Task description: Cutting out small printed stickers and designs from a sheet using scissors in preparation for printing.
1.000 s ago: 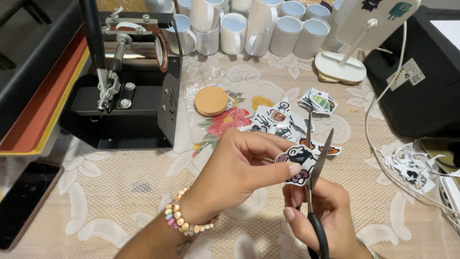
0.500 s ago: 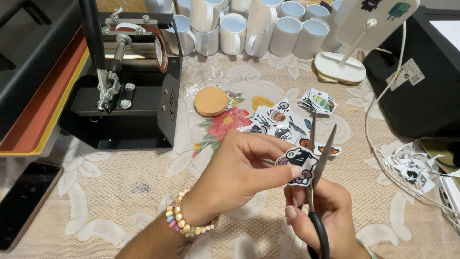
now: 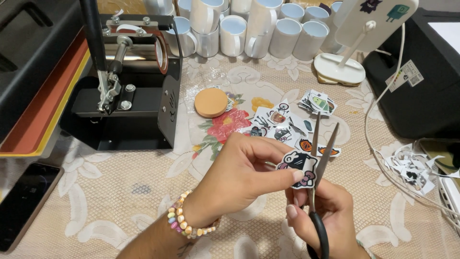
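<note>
My left hand (image 3: 239, 175) pinches a small printed sticker cut-out (image 3: 298, 163), black and white with pink bows, between thumb and fingers. My right hand (image 3: 330, 216) holds black-handled scissors (image 3: 320, 158) upright, blades apart and set against the cut-out's right edge. A beaded bracelet (image 3: 184, 223) circles my left wrist. Both hands hover above a lace-patterned tablecloth (image 3: 120, 192).
Several more cut stickers (image 3: 287, 122) lie just beyond my hands, with a round cork coaster (image 3: 211, 102) to their left. A black mug press (image 3: 129, 91) stands at left, white mugs (image 3: 239, 29) along the back, paper scraps (image 3: 412, 168) and a white cable (image 3: 378, 144) at right, a phone (image 3: 24, 201) at lower left.
The scissor blades have opened slightly and the cut-out has turned a little between my fingers. My hands stay in the same place.
</note>
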